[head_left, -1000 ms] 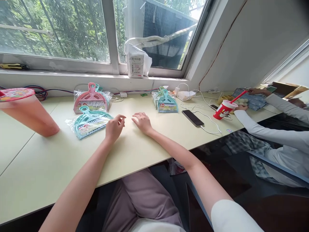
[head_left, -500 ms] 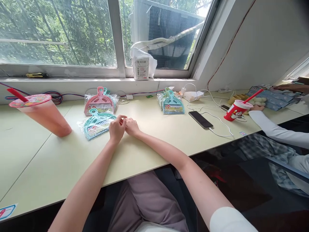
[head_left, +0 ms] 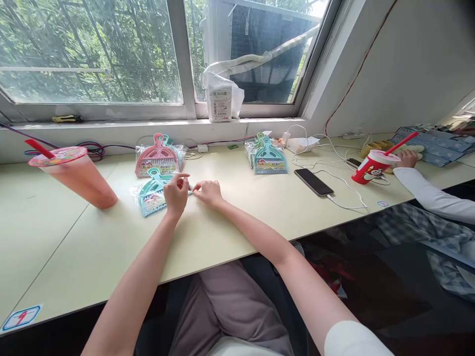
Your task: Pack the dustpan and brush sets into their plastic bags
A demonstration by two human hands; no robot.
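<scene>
A teal mini dustpan and brush set (head_left: 151, 198) in a clear plastic wrapper lies on the table in front of me. My left hand (head_left: 175, 196) covers its right end, the thumb and index finger curled toward each other. Its other fingers are hidden, so what they grip cannot be made out. Close by on the right, my right hand (head_left: 208, 192) rests on the table, its fingertips pinched at the small teal corner of the set that shows between the hands. Just behind stands a pink wrapped dustpan and brush set (head_left: 158, 159), with another teal one partly hidden behind it.
A tall pink drink cup (head_left: 83, 178) stands at left. Further right are more wrapped dustpan sets (head_left: 270, 157), a phone (head_left: 313, 182) on a white cable and a red cup (head_left: 371, 168). Beyond these, another person's hand (head_left: 407, 158) touches a pale object.
My hands, touching before, have moved slightly apart; the right one shifted right and a teal corner now shows between them. The view has turned a little. The other person's hand has moved.
</scene>
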